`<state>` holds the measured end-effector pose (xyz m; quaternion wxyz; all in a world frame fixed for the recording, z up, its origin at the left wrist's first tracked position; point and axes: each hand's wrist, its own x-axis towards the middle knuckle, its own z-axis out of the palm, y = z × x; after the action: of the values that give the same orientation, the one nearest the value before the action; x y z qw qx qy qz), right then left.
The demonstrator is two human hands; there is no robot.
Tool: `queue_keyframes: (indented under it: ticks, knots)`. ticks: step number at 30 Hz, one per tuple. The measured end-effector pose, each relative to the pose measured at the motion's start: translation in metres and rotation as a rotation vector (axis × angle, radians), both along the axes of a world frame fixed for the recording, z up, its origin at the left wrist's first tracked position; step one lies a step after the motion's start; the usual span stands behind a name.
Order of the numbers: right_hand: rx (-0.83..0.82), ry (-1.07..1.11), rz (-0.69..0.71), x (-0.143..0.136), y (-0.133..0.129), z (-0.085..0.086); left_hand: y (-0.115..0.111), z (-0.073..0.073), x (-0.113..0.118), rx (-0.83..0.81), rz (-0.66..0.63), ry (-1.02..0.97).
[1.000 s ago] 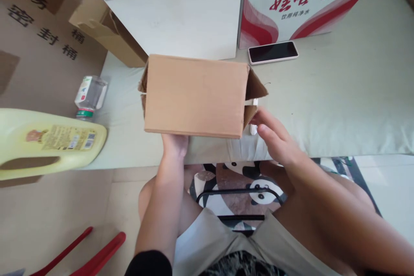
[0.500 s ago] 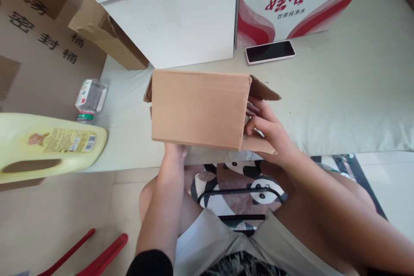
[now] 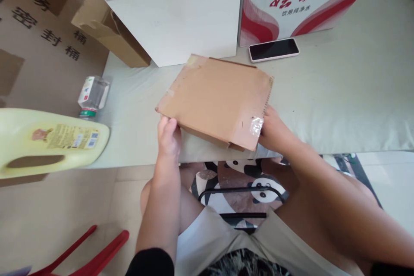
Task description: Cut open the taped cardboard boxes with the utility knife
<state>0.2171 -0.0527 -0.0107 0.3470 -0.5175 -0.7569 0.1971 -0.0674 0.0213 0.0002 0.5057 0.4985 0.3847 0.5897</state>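
Note:
A brown cardboard box (image 3: 216,99) is tilted between my two hands, its broad face with end flaps turned up toward me. Shiny clear tape clings to its near right corner. My left hand (image 3: 168,136) grips the near left edge, fingertips curled over the rim. At the right end, my right hand (image 3: 273,129) holds the side; its fingers are mostly hidden behind the box. The box is just over the front part of a pale, cloth-covered surface (image 3: 323,95); whether it rests there I cannot tell.
A phone (image 3: 274,49) lies behind the box, before a red-and-white carton (image 3: 291,4) and a large white box (image 3: 181,17). To the left are a clear bottle (image 3: 93,95), a yellow jug (image 3: 54,140), a narrow open carton (image 3: 110,30) and a big printed carton (image 3: 32,51).
The cardboard box has been turned and tipped, so a broader, taped face now shows. My left hand has come from underneath to its near left edge; the right fingers have gone behind it.

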Motion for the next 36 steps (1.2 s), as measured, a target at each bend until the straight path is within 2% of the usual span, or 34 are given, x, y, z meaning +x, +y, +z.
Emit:
queue_keyframes:
  ticks: [4,6,11,17,21,27,31,34,36]
  knots:
    - [-0.175,0.220,0.221,-0.001,-0.007,0.023,0.003,-0.016,-0.007,-0.042,-0.097,0.071]
    - [-0.241,0.336,0.252,-0.005,-0.012,0.034,0.004,-0.023,-0.012,-0.052,-0.142,0.119]
    - [-0.228,0.500,0.107,-0.016,-0.019,0.041,0.005,-0.029,-0.014,0.054,-0.145,0.209]
    - [-0.290,0.651,-0.076,-0.015,-0.023,0.036,0.004,-0.022,-0.003,0.146,-0.089,0.252]
    - [-0.278,0.561,-0.041,-0.015,-0.021,0.032,0.002,-0.014,0.002,0.198,-0.023,0.272]
    - [-0.226,0.468,-0.311,-0.022,-0.013,0.024,0.001,-0.009,0.004,0.094,0.022,0.413]
    - [-0.174,0.443,-0.330,-0.024,-0.011,0.023,0.003,-0.010,0.004,0.087,0.113,0.380]
    - [-0.150,0.492,-0.341,-0.024,-0.009,0.021,0.003,-0.009,0.005,0.119,0.122,0.311]
    - [-0.125,0.581,-0.384,-0.023,-0.008,0.020,-0.001,-0.007,0.006,0.162,0.153,0.334]
